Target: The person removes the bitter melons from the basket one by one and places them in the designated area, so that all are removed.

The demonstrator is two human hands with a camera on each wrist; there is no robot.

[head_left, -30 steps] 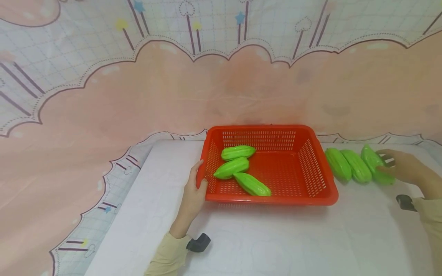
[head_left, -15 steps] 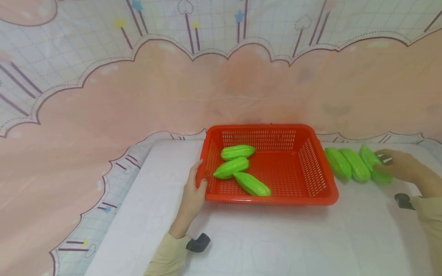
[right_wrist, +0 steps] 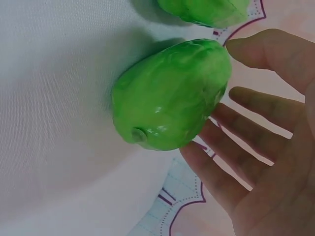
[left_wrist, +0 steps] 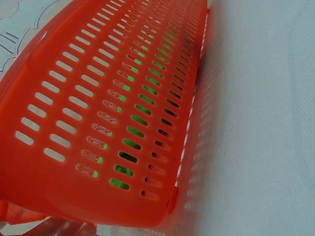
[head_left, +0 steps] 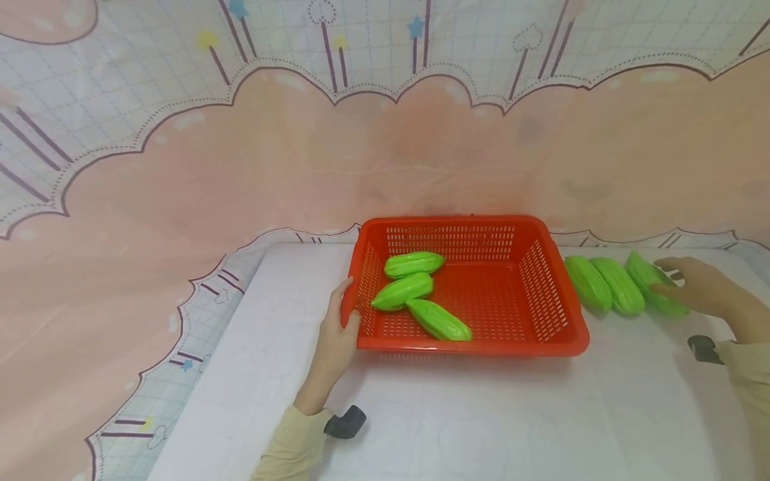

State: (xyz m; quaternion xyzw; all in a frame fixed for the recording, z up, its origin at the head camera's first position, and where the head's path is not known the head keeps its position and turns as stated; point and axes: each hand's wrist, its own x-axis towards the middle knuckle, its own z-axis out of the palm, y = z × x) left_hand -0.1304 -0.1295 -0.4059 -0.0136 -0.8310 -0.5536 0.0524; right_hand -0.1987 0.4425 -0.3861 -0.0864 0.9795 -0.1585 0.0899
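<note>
My left hand [head_left: 335,341] grips the left rim of a red plastic basket [head_left: 457,347]. In the left wrist view, the slotted wall of the basket [left_wrist: 74,98] fills much of the picture, with fingertips [left_wrist: 88,229] just showing at the bottom. On the white table right of the basket, my right hand [head_left: 700,287] is at the rightmost green papaya-shaped fruit [head_left: 645,279]. The right wrist view shows that fruit [right_wrist: 167,98] lying on its side, stem end toward the camera. The thumb and long, spread fingers of the right hand [right_wrist: 280,123] reach its far side.
Two like green fruits [head_left: 589,284] [head_left: 619,286] lie side by side between the basket and the right hand. Inside the basket, toward its left, are three more fruits [head_left: 402,292]. A patterned pink and white cloth [head_left: 361,153] hangs behind the table.
The rightmost fruit has shifted slightly left and turned a little, with the right hand staying beside it. The left hand and the basket hold their places.
</note>
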